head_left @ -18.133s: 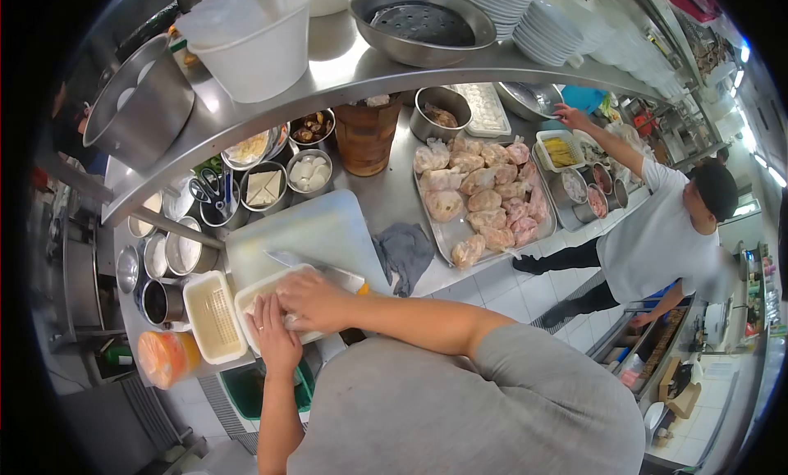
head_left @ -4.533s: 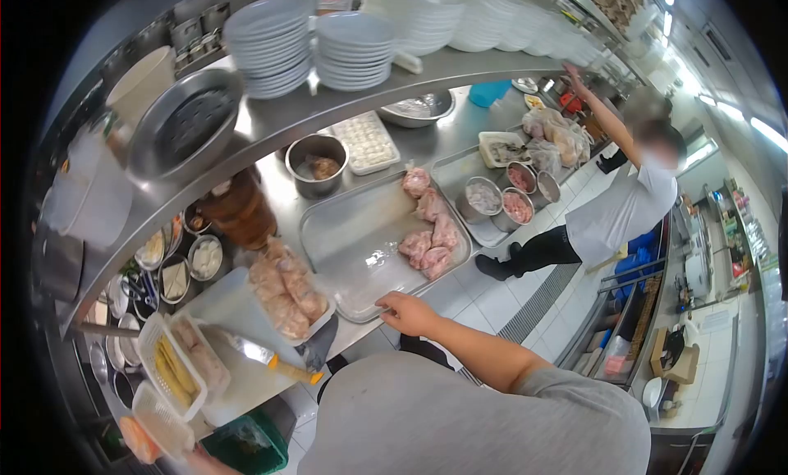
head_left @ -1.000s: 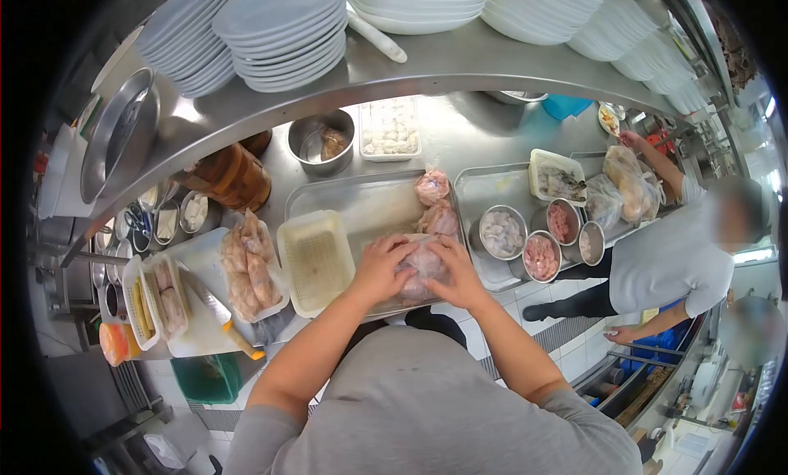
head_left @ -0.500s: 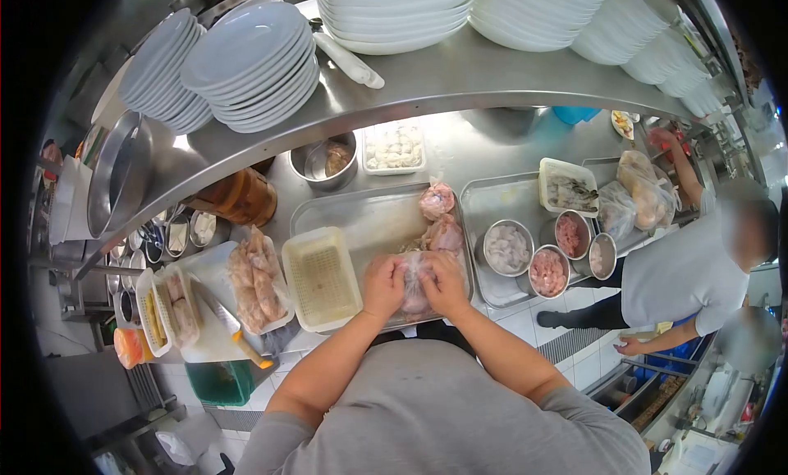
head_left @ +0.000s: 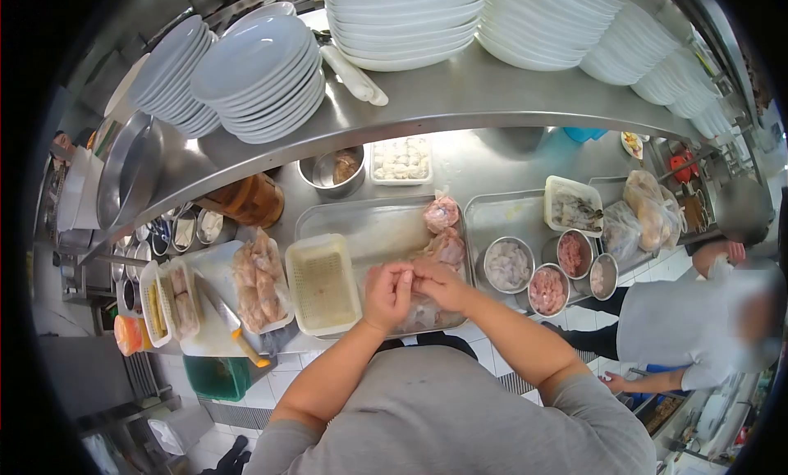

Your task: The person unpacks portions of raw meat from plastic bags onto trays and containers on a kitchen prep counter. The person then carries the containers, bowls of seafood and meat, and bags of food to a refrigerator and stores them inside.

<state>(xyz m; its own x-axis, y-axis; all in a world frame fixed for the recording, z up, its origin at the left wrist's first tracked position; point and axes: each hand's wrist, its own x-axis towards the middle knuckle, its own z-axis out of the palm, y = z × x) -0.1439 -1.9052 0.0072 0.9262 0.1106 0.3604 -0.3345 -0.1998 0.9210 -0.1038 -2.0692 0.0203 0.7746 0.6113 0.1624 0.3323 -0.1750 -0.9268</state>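
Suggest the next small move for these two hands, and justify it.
Perhaps gather the top of the nearest plastic bag: the left hand and right hand meet over it, and the farthest bag of meat in the metal tray has a gathered top. Any grip on the plastic is hidden.

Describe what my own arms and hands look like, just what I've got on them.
You wear a grey shirt whose short sleeves end near the elbows. Your left hand and right hand have no gloves, and no watch shows on either wrist. Whether you wear a ring, I can't tell.
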